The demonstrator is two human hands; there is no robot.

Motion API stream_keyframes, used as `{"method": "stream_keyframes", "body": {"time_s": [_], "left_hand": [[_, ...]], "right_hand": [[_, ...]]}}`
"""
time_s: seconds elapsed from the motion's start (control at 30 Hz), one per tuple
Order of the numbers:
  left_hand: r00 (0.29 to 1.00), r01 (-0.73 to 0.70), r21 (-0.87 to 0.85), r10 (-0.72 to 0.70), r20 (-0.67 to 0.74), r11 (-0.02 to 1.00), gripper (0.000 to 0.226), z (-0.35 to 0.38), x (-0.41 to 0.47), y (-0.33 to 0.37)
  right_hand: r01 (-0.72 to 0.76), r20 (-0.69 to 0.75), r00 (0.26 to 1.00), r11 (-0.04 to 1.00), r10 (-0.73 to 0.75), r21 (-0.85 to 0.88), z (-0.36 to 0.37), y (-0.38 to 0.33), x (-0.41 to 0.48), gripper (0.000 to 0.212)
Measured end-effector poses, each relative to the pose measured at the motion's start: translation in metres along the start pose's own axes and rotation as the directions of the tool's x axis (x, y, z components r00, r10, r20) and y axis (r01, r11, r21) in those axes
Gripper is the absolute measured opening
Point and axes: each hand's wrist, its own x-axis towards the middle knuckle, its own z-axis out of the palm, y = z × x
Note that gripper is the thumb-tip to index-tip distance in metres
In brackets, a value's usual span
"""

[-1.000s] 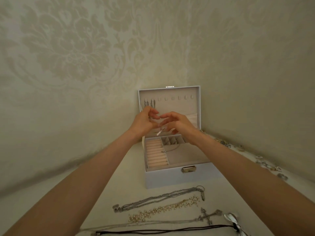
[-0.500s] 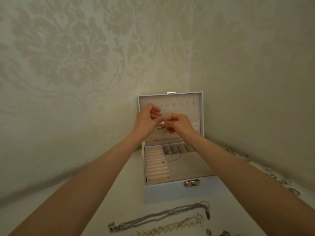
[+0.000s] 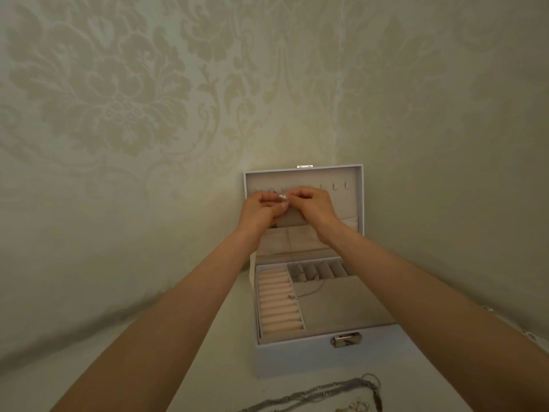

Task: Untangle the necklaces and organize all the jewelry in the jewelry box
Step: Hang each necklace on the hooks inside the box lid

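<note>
Against the upright, velvet-lined lid (image 3: 341, 203) of the pale rectangular jewelry box (image 3: 297, 361), the left hand (image 3: 258, 214) curled its fingers around a small shiny piece (image 3: 282, 197). Touching it on the right, the right hand (image 3: 315, 208) pinched the same piece. Below both, a thin chain (image 3: 312, 291) lay in the soft grey tray.
</note>
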Motion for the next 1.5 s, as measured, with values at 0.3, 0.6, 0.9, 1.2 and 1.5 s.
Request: {"method": "stream_keyframes", "body": {"time_s": [0.3,0.6,0.9,1.2,1.5], "left_hand": [[0.978,-0.045,-0.015,0.041,-0.206,0.999,0.016,0.011,0.014,0.000],[0.944,-0.075,0.233,0.144,-0.298,0.970,0.019,0.015,0.026,-0.001],[0.954,0.059,0.065,-0.037,-0.299,0.996,0.030,0.018,0.021,0.011],[0.937,0.106,-0.025,-0.108,-0.332,0.994,0.025,0.019,0.017,0.007],[0.929,0.187,-0.128,-0.217,-0.299,0.974,0.026,0.021,0.012,0.010]], "right_hand": [[0.019,-0.112,0.994,1.000,-0.018,0.008,0.007,-0.002,0.013,0.018],[-0.033,-0.257,0.966,0.971,-0.030,-0.235,0.019,-0.006,0.024,0.022],[-0.149,-0.281,0.956,0.962,0.081,-0.230,0.017,-0.015,0.035,0.021],[-0.183,-0.266,0.956,0.962,0.125,-0.203,0.014,-0.015,0.036,0.020],[-0.166,-0.278,0.956,0.951,0.090,-0.262,0.014,-0.011,0.036,0.022]]}}
